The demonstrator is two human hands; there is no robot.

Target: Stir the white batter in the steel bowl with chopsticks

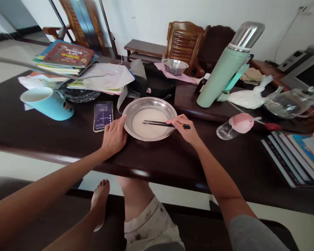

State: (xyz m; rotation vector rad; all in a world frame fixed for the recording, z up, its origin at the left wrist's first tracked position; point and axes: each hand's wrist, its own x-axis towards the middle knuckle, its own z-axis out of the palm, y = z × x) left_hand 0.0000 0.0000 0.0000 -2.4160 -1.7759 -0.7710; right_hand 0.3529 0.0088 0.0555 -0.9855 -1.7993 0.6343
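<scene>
A wide, shallow metal basin (128, 130) rests on the dark table, with whitish, batter-like stuff (146, 116) in its bottom. At its left edge, my left hand (115, 136) grips the rim with a finger lying along it; the other fingers bend down toward the table. My right hand (185, 129) is closed around a pair of black chopsticks (158, 123) over the basin's right rim. Their tips reach into the whitish stuff near the middle. Just left of my left hand lies a phone (103, 116) with its screen lit.
A blue mug (48, 103) stands at left, before stacked books (68, 54). Behind the basin are a black bag (159, 83) and a small metal bowl (175, 66). To the right are a green thermos (222, 73), pink-topped bottle (240, 123), glass teapot (288, 104) and books (290, 160).
</scene>
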